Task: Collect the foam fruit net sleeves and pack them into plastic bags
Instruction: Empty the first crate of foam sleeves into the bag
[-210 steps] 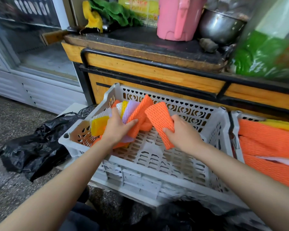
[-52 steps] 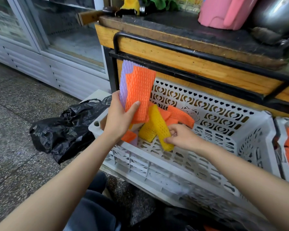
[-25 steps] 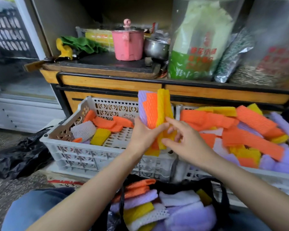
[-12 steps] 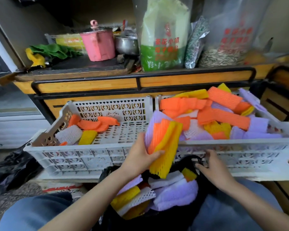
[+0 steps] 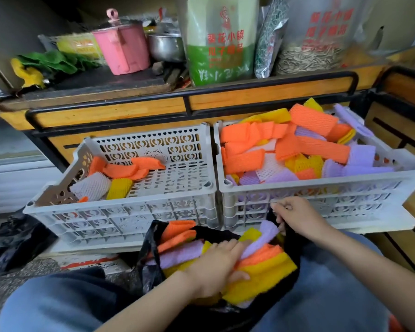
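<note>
The packing step is in hand. The left hand [image 5: 216, 267] is clamped on a bundle [image 5: 261, 274] of purple, orange and yellow sleeves, fingers over the top and thumb under, with the bundle lying sideways in the mouth of the black bag [image 5: 151, 257] between the knees. Most of the bundle sticks out past the fingertips, toward the right hand [image 5: 297, 216]. On the wrist side of that grip, more sleeves [image 5: 177, 256] already sit in the bag, orange above purple.

The right hand is closed in a pinch on the bag's far rim, up and away from the left hand, pulling the mouth open. Its fingertips are just in front of the right crate [image 5: 321, 195]; I cannot tell whether they brush its wall.

Beyond both hands stand the two crates, side by side and touching. The right crate is heaped with a pile [image 5: 309, 144] of sleeves. The left crate [image 5: 120, 212], ahead of the left hand, holds only a handful [image 5: 120, 170] in its far left corner.

By my reckoning the bundle is not yet seated. The next move calls for pushing it down among the others and letting go while the right hand keeps the mouth wide. The foam looks springy, so it may ride back up. Plenty remains to collect, mostly from the right crate.
</note>
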Motion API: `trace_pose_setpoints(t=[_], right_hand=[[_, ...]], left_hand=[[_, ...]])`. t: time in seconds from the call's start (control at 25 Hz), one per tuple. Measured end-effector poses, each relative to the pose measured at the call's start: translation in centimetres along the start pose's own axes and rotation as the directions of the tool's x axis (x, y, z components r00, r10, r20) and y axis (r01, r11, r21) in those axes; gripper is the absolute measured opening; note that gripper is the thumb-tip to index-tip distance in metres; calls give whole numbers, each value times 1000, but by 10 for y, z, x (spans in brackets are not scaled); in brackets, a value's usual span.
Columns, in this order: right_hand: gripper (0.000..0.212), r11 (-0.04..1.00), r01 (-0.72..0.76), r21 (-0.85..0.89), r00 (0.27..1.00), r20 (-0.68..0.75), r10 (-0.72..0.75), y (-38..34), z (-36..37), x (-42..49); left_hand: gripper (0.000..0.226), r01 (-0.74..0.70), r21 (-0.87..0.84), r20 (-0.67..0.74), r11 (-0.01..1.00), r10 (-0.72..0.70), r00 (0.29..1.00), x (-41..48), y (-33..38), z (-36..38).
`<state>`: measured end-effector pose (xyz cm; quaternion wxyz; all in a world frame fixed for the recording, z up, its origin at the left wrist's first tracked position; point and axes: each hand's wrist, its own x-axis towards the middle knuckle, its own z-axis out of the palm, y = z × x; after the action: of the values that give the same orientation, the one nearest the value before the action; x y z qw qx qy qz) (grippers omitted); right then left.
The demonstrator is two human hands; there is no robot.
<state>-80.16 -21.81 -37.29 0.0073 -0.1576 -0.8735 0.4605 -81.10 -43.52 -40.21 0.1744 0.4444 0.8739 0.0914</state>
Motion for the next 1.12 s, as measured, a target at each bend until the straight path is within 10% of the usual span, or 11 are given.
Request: trace_pose_setpoints(t=[0.28,0.52,0.72,0.88,1.12], right_hand=[[31,996,8,93,984,-179,8,-8,-6,-4],[17,989,147,-6,984,-102,-147,-33,1,-23],[18,992,123,0,982,-146,-121,-34,-5,-16],[18,995,101,-15,976,-191,-102,-27,-10,-7],[14,961,166,-223,971,-133,-199,-26,-11,-9]], left_hand=[[59,85,206,11,975,-89,996,-4,-8,25],[63,441,-50,7,896,-441,897,30,-31,27],[69,48,-117,-286,992,-79,955,18,-14,24],[71,-149,-76,-80,986,143,987,13,-14,32],[53,-107,-88,111,990,116,987,26,-15,32]])
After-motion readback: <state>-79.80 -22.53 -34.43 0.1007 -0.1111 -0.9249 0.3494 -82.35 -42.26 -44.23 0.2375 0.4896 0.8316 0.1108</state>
